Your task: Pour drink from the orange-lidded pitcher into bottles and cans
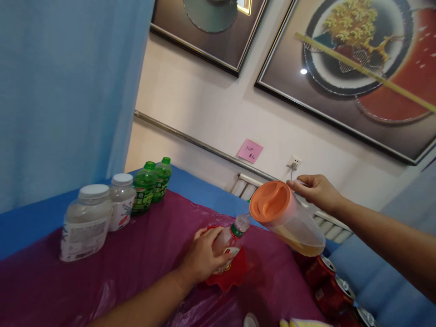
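My left hand is wrapped round a clear plastic bottle with a green band at its neck, which leans to the right. Beneath it lies a red wavy-edged dish. My right hand grips the handle of a clear pitcher with an orange lid. The pitcher is tipped so its lid end is close beside the bottle's mouth. Yellowish liquid lies along the pitcher's lower side. Whether any is flowing into the bottle I cannot tell.
Two white-capped clear jars and two green bottles stand at the left on purple sheeting. Several red cans line the right edge. A yellow cloth shows at the bottom. Behind are a wall pipe and a radiator.
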The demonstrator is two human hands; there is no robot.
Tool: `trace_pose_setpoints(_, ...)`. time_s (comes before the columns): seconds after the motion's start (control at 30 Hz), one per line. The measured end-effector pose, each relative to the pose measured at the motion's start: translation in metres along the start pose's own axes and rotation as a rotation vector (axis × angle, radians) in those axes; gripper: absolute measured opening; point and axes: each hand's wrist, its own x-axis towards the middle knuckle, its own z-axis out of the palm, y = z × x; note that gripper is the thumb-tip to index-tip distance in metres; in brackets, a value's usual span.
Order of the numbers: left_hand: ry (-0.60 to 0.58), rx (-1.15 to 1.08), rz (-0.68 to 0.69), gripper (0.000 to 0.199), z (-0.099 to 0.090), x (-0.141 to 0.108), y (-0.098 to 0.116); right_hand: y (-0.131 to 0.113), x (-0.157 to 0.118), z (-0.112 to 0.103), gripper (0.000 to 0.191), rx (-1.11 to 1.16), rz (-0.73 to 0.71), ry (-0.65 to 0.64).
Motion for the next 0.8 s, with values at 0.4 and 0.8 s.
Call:
trace_pose_setpoints(0.4,-0.026,0.012,-0.033,0.062,-0.0005,0.0003,0.0026,0.0015,0.0011,-0.0044,0.058,-0.039,0.016,-0.009)
trace_pose_setpoints(0.8,-0.033,0.016,-0.024,0.061,-0.0010,0.0012,0.0010,0.0024,0.0007,-0.0051,0.058,-0.036,0.014,-0.012)
